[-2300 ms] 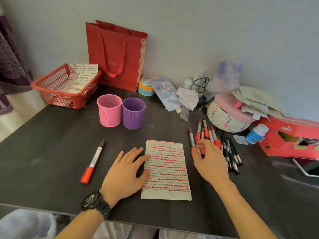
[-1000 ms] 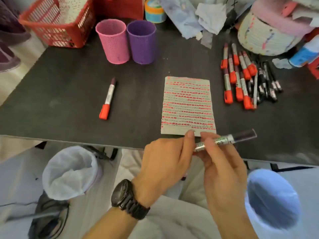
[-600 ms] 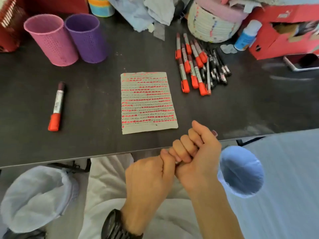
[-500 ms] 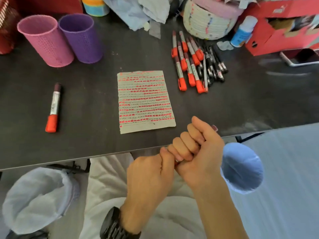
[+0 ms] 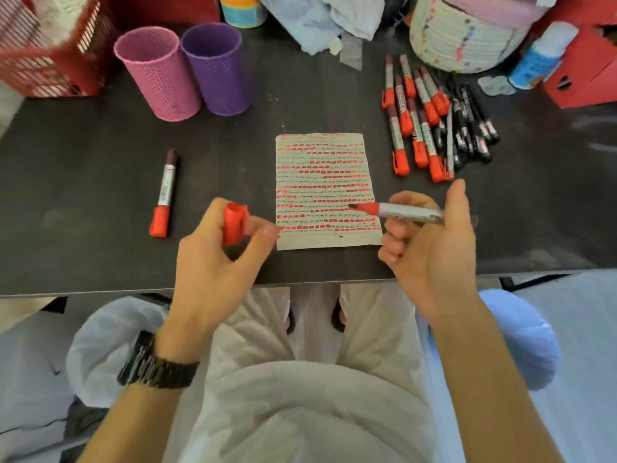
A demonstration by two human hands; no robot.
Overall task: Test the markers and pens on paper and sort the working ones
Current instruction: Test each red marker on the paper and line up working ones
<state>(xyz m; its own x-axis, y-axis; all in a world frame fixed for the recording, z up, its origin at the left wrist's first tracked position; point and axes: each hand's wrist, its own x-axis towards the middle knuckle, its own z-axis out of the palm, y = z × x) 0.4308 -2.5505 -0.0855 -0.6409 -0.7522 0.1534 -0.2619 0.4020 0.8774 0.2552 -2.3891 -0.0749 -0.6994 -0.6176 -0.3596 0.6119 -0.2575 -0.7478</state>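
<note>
Right hand point(image 5: 430, 248) pinches an uncapped red marker point(image 5: 400, 211), tip over the lower rows of the paper point(image 5: 325, 155). Left hand point(image 5: 213, 262), just left of the paper, grips the cap point(image 5: 233, 223). Testing is the step in hand; next the tip must meet a bare strip. On the dark table point(image 5: 83, 262), a capped marker point(image 5: 163, 195) lies left of the paper, the untested heap point(image 5: 427, 128) to its right, a pink cup point(image 5: 160, 75) and purple cup point(image 5: 217, 68) beyond.

Prob. a home study or craft desk point(image 5: 83, 162), not an office. Pink cup point(image 5: 157, 75) & purple cup point(image 5: 217, 68) stand near the far-left corner, beside a red plastic basket point(image 5: 40, 61). Along the far edge: tape roll point(image 5: 242, 10), crumpled cloths point(image 5: 320, 18), woven basket point(image 5: 457, 38), red cardboard box point(image 5: 587, 71). Two bag-lined bins, one white point(image 5: 100, 349) & one blue point(image 5: 527, 342), sit below the near edge.
</note>
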